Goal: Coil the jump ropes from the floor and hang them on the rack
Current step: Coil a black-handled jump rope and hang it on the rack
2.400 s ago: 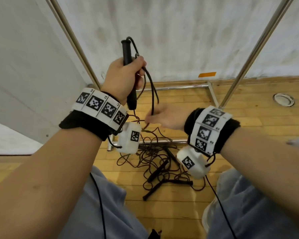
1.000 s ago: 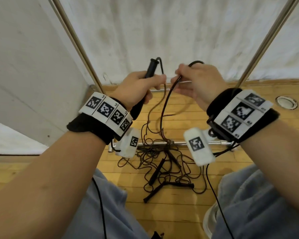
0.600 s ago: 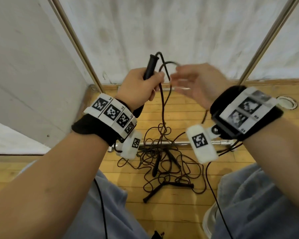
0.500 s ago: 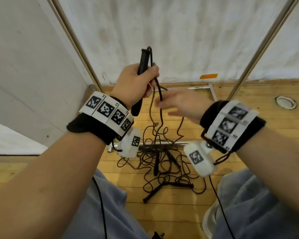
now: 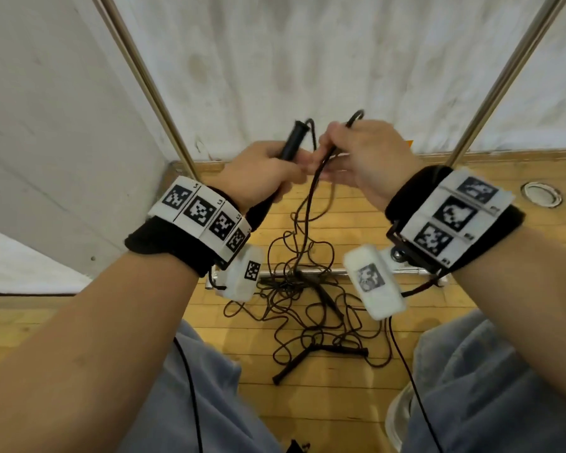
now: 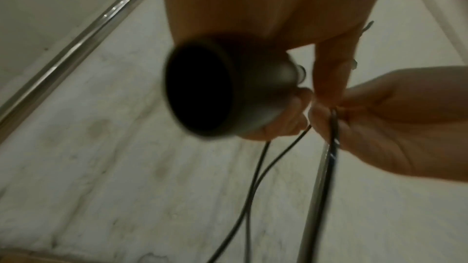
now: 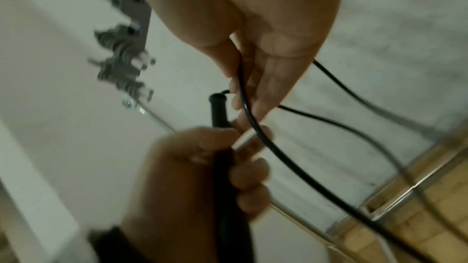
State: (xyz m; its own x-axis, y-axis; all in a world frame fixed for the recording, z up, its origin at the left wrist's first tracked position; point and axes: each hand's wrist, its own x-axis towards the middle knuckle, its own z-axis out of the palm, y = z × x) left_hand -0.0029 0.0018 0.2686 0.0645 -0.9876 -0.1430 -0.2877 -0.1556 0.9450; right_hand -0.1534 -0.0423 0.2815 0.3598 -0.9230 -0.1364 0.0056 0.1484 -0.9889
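My left hand [image 5: 262, 171] grips a black jump rope handle [image 5: 293, 140], held upright at chest height; the handle's butt end [image 6: 202, 91] fills the left wrist view. Close beside it, my right hand [image 5: 363, 155] pinches a loop of the thin black cord [image 5: 311, 191] between thumb and fingers [image 7: 255, 79]. The cord hangs down from both hands to a tangle of jump ropes [image 5: 304, 299] on the wooden floor, with loose black handles [image 5: 291, 364] lying in it. The metal rack posts [image 5: 147, 83] rise on both sides.
A low rack crossbar [image 5: 307, 273] runs across the floor under the tangle. A white wall stands close behind. A round floor fitting [image 5: 541, 195] sits at the right. My knees in blue trousers [image 5: 471, 387] flank the rope pile. Hooks [image 7: 124, 47] show in the right wrist view.
My right hand has risen from below with a new loop of cord and come back up beside the left hand. The left hand has lowered the handle slightly.
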